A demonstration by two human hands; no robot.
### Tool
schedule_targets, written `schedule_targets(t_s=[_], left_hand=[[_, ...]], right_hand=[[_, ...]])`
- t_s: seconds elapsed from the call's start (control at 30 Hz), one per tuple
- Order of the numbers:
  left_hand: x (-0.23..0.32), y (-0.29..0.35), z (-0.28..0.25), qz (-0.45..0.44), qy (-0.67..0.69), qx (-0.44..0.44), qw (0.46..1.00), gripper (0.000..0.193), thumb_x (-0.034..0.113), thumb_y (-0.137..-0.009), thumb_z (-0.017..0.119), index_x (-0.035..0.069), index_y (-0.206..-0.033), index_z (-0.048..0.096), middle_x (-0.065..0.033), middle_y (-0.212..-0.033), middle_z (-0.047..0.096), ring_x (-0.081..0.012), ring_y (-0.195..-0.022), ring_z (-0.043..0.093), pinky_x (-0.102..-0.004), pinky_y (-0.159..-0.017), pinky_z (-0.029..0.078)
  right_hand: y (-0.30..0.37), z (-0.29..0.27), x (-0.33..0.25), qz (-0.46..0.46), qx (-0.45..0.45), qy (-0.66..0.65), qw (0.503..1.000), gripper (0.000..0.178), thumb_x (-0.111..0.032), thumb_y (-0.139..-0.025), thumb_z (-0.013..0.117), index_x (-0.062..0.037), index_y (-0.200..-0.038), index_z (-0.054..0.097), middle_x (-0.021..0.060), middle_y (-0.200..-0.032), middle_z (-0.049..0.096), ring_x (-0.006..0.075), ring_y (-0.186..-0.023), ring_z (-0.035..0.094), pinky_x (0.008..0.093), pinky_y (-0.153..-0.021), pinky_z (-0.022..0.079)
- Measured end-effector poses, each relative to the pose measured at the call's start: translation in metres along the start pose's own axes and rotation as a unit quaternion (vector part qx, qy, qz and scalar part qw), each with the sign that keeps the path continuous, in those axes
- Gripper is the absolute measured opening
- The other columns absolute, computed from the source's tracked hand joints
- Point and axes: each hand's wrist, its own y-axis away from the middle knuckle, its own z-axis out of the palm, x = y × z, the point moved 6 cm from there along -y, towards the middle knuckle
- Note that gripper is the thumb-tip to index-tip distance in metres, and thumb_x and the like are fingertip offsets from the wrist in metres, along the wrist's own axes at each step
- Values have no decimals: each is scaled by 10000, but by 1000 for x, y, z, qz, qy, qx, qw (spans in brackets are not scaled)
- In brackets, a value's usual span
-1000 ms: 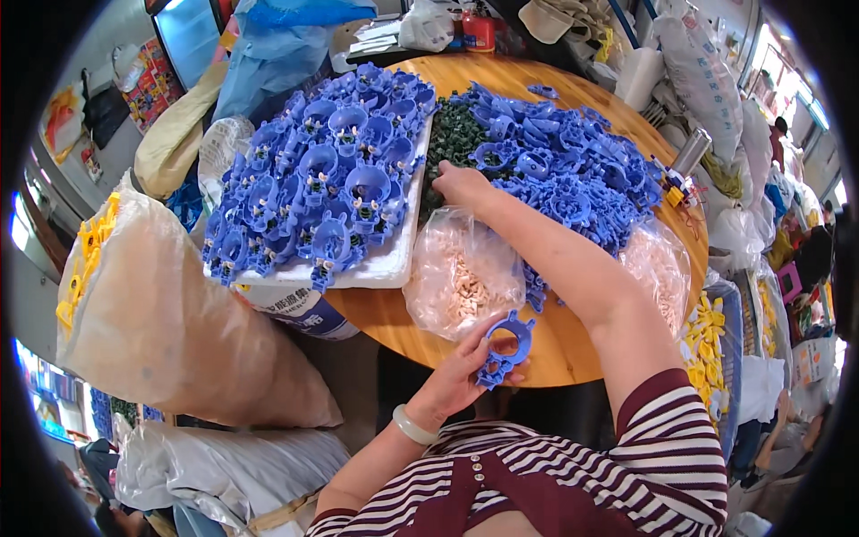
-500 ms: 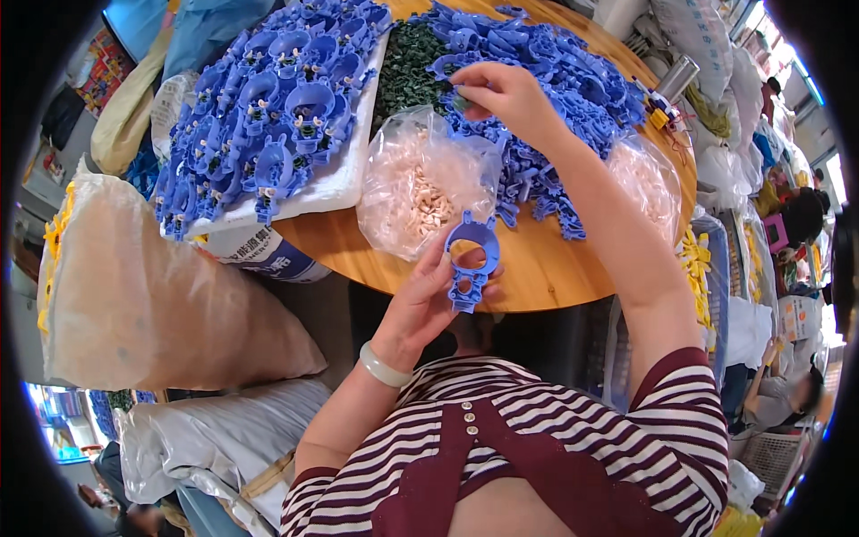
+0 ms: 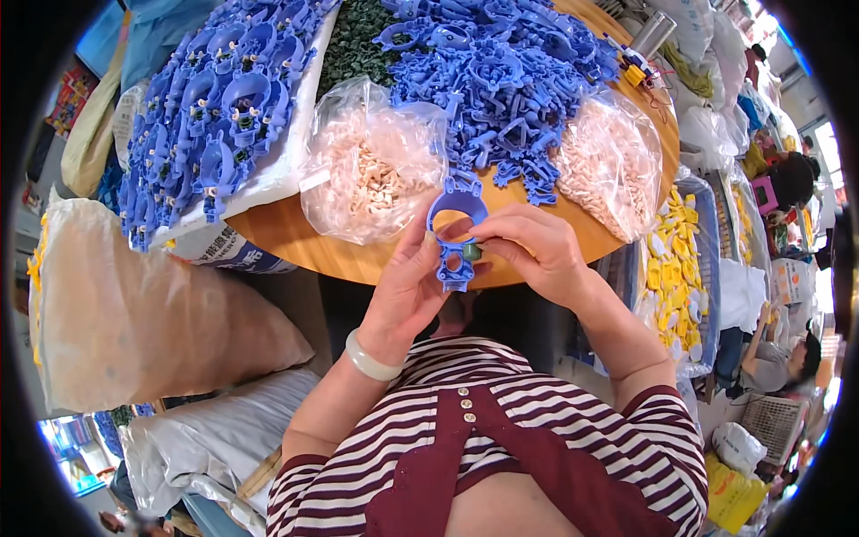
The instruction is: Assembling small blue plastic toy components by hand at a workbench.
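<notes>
My left hand (image 3: 409,277) grips a blue plastic part (image 3: 454,273) with a large round ring at its upper end and a narrower piece with smaller holes below. Pinched in my right hand (image 3: 537,251) is a small dark green plastic piece (image 3: 472,253), held against the right side of the blue part. Just beyond my hands lies a clear bag of small pale pink pieces (image 3: 376,174). A heap of loose blue parts (image 3: 506,80) covers the table behind, beside a pile of dark green pieces (image 3: 354,45).
Blue parts with small fittings (image 3: 215,98) fill a white foam tray (image 3: 304,116) at left. Another bag of pink pieces (image 3: 608,161) is on the round wooden table (image 3: 331,261). A large sack (image 3: 152,313) stands left; a crate of yellow pieces (image 3: 676,277) is at right.
My right hand has come back from the green pile toward me, bringing a green piece to the blue part in my left hand. The whole view has shifted slightly.
</notes>
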Motion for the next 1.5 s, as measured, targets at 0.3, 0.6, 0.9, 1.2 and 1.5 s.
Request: schedule_targets(t_s=[0.3, 0.6, 0.9, 1.2, 1.5], left_hand=[[-1, -6, -3, 23, -23, 0, 999, 576, 191, -909, 541, 165, -1415, 266, -112, -1277, 442, -223, -1122, 517, -376, -932, 459], [-7, -6, -4, 1, -12, 5, 1000, 544, 180, -905, 550, 147, -1394, 316, -98, -1258, 469, -205, -1108, 521, -352, -917, 463], [-8, -9, -7, 2, -18, 14, 1000, 545, 182, -892, 572, 119, -1378, 335, -92, -1255, 480, -201, -1096, 529, -341, -903, 475], [-8, -8, -7, 5, -32, 19, 999, 554, 180, -875, 600, 100, -1364, 352, -116, -1275, 475, -212, -1121, 521, -341, -896, 482], [-9, -7, -8, 16, -57, 27, 998, 523, 206, -879, 596, 82, -1339, 381, -103, -1249, 500, -214, -1130, 522, -347, -907, 481]], right_hand=[[11, 0, 0, -54, 42, 75, 995, 220, 24, -738, 668, -34, -949, 649, 81, -891, 642, 244, -810, 604, 315, -695, 475], [20, 11, -11, -139, 3, 147, 979, 285, -9, -651, 683, -67, -928, 658, 38, -872, 622, 213, -783, 579, 342, -706, 441], [20, 5, 0, -25, 24, 40, 999, 301, -7, -688, 714, -65, -978, 656, 70, -950, 581, 230, -840, 568, 318, -730, 457], [19, 10, 1, 13, -5, 118, 993, 316, -75, -655, 766, -57, -949, 654, 79, -952, 579, 232, -873, 556, 325, -746, 447], [12, 15, -14, -50, -51, 165, 984, 324, -75, -665, 734, -86, -976, 646, 43, -952, 593, 242, -874, 554, 353, -775, 412]])
